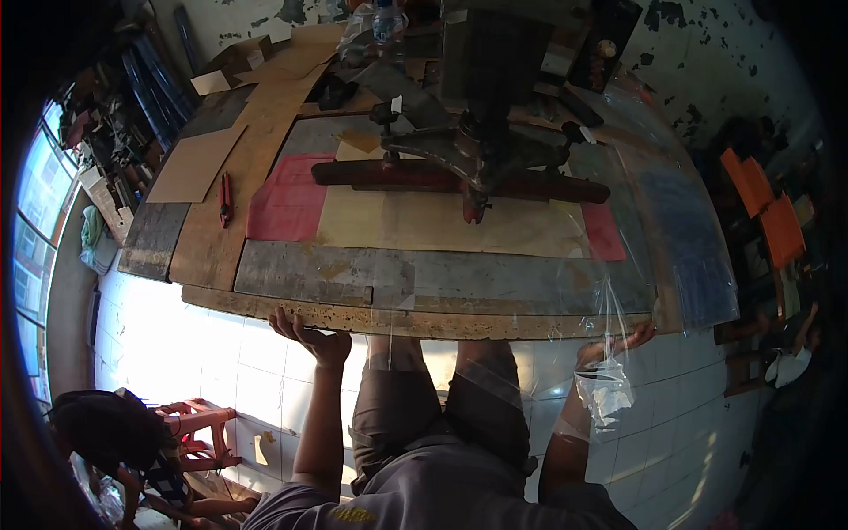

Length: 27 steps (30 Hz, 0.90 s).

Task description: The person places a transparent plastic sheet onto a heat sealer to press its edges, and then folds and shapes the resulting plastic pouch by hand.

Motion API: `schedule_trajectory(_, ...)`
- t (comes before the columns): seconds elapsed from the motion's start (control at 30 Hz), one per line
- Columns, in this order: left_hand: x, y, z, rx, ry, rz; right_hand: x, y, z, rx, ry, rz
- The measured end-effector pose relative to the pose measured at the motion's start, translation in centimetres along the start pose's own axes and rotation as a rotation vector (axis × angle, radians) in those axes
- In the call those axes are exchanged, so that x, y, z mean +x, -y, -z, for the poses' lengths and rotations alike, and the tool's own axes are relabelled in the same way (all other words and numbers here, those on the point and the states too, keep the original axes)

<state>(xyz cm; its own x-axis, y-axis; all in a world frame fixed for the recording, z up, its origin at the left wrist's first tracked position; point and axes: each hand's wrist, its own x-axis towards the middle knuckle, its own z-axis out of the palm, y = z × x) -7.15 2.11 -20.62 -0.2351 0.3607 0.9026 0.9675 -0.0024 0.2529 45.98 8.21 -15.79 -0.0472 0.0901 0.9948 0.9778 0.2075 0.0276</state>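
Note:
A wide wooden board (477,327) with a grey top lies in front of me. My left hand (311,339) is closed on its front edge at the left, fingertips showing on the rim. Toward the right end of that edge, my right hand (618,344) grips from below, partly behind clear plastic film (605,393) that hangs over the rim. On the board lies a cream sheet (442,238) with a pink-red panel (287,199) at its left. Above the sheet stands a dark metal press head (477,146) with a long reddish bar (397,175); I cannot tell whether they touch.
A red cutter (225,200) and brown cardboard (196,165) lie at the left. Blue-tinted plastic sheets (698,247) rest at the right. A plastic bottle (386,26) stands at the back. Another person (115,433) is by a red stool (199,433) at lower left.

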Motion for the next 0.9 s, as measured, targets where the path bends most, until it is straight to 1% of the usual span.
schedule_trajectory(0.33,0.02,-0.13,-0.24,-0.009,-0.025,0.006,-0.18,0.2,0.15,0.006,-0.004,0.007)
schedule_trajectory(0.53,0.0,0.13,0.07,-0.01,0.008,-0.003,-0.12,0.22,0.2,0.005,-0.002,0.011)
schedule_trajectory(0.73,0.0,-0.01,-0.12,-0.03,-0.023,0.006,-0.11,0.27,0.04,0.01,-0.007,0.017)
schedule_trajectory(0.9,0.0,0.05,0.09,-0.013,0.005,0.0,-0.09,0.29,-0.19,0.016,-0.01,0.023)
